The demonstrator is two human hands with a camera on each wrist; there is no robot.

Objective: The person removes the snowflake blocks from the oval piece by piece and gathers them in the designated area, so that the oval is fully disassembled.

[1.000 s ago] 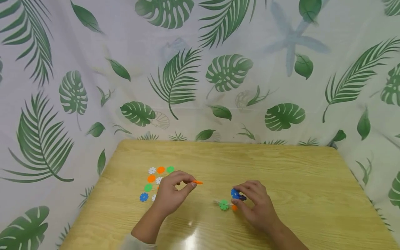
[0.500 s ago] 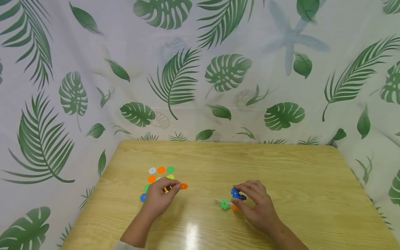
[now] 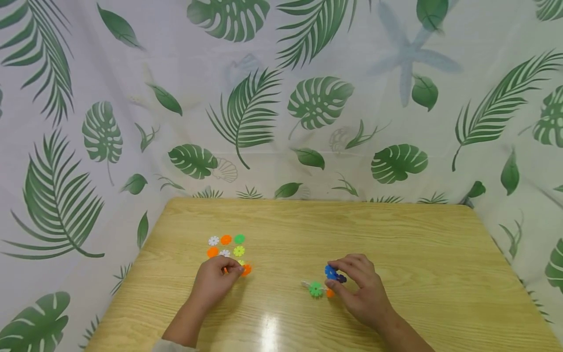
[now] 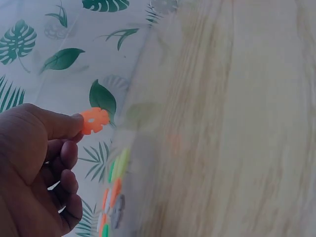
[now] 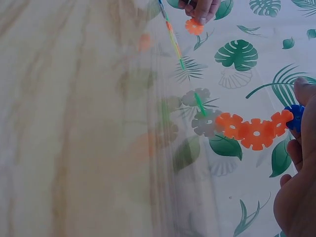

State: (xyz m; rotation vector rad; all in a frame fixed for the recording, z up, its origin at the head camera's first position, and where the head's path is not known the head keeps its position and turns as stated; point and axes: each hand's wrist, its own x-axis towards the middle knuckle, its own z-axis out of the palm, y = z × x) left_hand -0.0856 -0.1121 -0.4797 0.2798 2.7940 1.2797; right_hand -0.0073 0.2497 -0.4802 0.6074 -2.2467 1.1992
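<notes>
My left hand (image 3: 214, 282) pinches an orange notched snowflake disc (image 4: 95, 121) between thumb and forefinger, held just over the right side of a group of loose discs. The other fingers are curled in the left wrist view. To the right, my right hand (image 3: 358, 289) grips a blue snowflake disc (image 3: 331, 272) at one end of a linked chain of discs. In the right wrist view, orange discs (image 5: 256, 134), pale discs and a green disc (image 5: 199, 104) follow from the blue one. Part of the chain is hidden behind the right fingers in the head view.
Flat discs in white (image 3: 213, 240), orange (image 3: 226, 239), green (image 3: 239, 238) and yellow (image 3: 239, 251) lie in rows on the left of the wooden table (image 3: 396, 234). The left hand covers some of them. A leaf-patterned cloth (image 3: 264, 112) hangs behind the table.
My left hand has moved left and slightly down with the orange disc, from mid-table to the loose discs. The right hand and the chain have hardly moved.
</notes>
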